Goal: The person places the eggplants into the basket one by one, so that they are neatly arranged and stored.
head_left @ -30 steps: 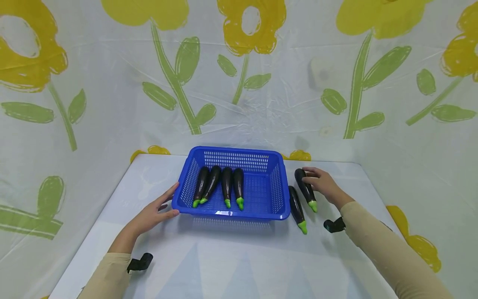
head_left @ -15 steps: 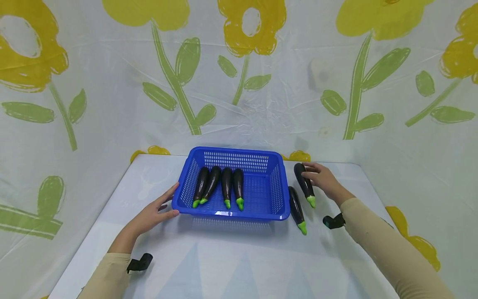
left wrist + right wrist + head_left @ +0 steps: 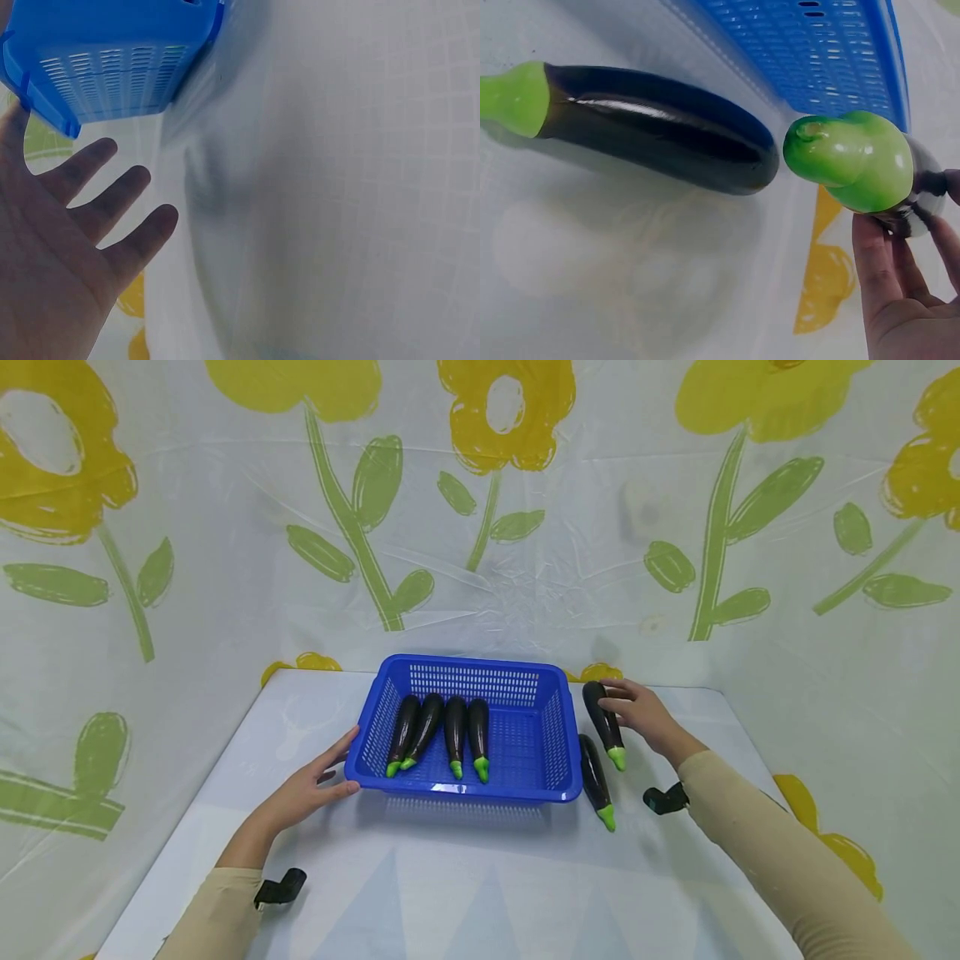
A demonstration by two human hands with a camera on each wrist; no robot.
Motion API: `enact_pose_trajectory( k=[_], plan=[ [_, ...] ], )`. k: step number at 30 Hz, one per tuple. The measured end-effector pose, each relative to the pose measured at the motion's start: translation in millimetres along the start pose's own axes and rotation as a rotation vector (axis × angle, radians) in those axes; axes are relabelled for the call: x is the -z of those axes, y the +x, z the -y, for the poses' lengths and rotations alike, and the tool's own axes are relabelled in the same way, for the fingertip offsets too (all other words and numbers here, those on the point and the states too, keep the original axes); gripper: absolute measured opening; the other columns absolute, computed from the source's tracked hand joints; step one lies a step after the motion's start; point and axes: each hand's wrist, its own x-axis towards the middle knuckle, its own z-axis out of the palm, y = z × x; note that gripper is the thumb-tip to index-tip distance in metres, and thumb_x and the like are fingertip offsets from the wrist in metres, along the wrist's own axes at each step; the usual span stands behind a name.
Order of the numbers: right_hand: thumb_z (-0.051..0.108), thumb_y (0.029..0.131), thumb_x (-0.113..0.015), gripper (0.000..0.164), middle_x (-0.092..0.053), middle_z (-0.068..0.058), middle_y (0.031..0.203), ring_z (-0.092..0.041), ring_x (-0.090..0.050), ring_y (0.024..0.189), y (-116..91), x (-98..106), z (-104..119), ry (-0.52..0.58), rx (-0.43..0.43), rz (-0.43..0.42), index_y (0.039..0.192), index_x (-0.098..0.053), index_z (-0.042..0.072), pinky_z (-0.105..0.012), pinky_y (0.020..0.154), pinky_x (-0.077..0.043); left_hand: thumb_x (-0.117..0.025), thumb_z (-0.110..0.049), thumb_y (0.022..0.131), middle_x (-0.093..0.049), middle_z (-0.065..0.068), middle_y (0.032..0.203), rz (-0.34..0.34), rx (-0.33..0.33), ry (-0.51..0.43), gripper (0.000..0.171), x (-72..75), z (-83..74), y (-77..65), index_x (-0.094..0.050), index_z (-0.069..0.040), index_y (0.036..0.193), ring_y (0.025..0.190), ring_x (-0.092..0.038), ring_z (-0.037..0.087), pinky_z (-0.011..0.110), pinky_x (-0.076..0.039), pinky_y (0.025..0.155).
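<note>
My right hand point(image 3: 651, 717) grips a dark purple eggplant point(image 3: 599, 712) at the right of the basket. In the right wrist view its green stem end point(image 3: 871, 159) faces the camera, with fingers around the body behind it. A second eggplant point(image 3: 594, 777) lies on the table right beside the basket, its green stem toward me. My left hand point(image 3: 303, 793) touches the left end of the blue plastic basket point(image 3: 457, 790), fingers spread. Several eggplants lie side by side in its left half, among them one near the middle point(image 3: 478, 727).
The white table point(image 3: 450, 877) bears faint pale-blue triangles along its front. A cloth with yellow flowers and green leaves point(image 3: 377, 481) hangs behind and at both sides. A black camera mount sits on each wrist, such as the left mount point(image 3: 281, 887).
My right hand has moved the gripped eggplant a little up and to the left, toward the basket's far right corner. The left hand and the basket stay in place.
</note>
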Motion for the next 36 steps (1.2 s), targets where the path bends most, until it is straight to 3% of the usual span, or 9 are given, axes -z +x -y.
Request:
enact_pose_trajectory(
  k=[18, 36],
  plan=[
    [0.020, 0.104, -0.058, 0.054, -0.036, -0.026, 0.158, -0.045, -0.044, 0.139, 6.0, -7.2, 16.8, 0.061, 0.063, 0.025, 0.155, -0.043, 0.012, -0.062, 0.113, -0.038, -0.067, -0.043, 0.096, -0.019, 0.020, 0.167, 0.001, 0.006, 0.001, 0.088, 0.0, -0.1, -0.2, -0.012, -0.036, 0.164, 0.146, -0.027, 0.053, 0.070, -0.029, 0.113],
    [0.019, 0.105, -0.056, 0.053, -0.038, -0.026, 0.157, -0.044, -0.043, 0.141, 9.0, -22.5, 37.5, 0.123, 0.118, 0.059, 0.155, -0.041, 0.009, -0.059, 0.113, -0.038, -0.067, -0.043, 0.096, -0.020, 0.021, 0.167, 0.000, 0.001, -0.004, 0.088, -0.1, 0.0, -0.7, -0.012, -0.036, 0.164, 0.146, -0.027, 0.052, 0.071, -0.028, 0.113]
  ],
)
